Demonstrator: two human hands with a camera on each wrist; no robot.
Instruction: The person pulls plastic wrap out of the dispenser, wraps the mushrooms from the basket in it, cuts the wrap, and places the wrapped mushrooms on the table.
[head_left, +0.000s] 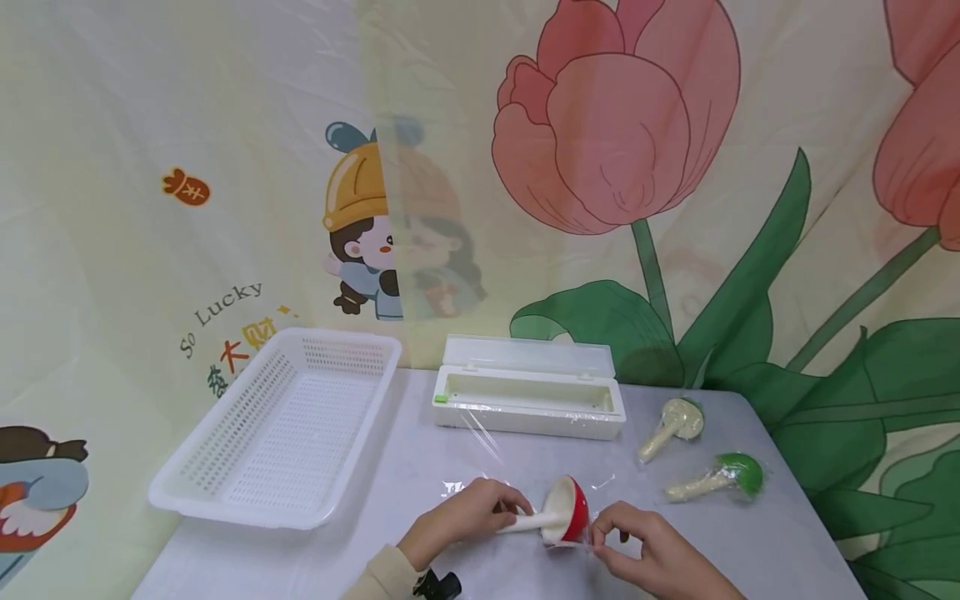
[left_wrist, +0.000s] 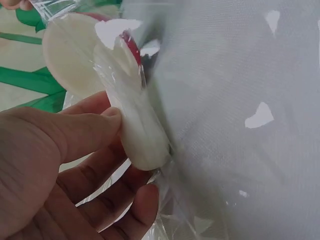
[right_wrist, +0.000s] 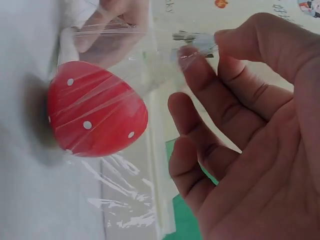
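Note:
A toy mushroom [head_left: 576, 510] with a red, white-dotted cap and a white stem lies on its side over the table, clear plastic wrap [right_wrist: 122, 205] around it. My left hand [head_left: 472, 512] holds the stem through the wrap, thumb on one side and fingers behind, as the left wrist view shows. To the right of the cap, my right hand [head_left: 648, 546] pinches a stretched edge of the wrap between thumb and fingers. The cap's red dome [right_wrist: 97, 110] faces the right hand, which stays a little apart from it.
A white perforated basket [head_left: 330, 500] stands at the left. At the back, a long white box [head_left: 525, 421] has its lid [head_left: 528, 357] raised. Two wrapped green-capped mushrooms [head_left: 684, 419] [head_left: 738, 475] lie at the right. A small black object [head_left: 438, 586] shows by the left wrist.

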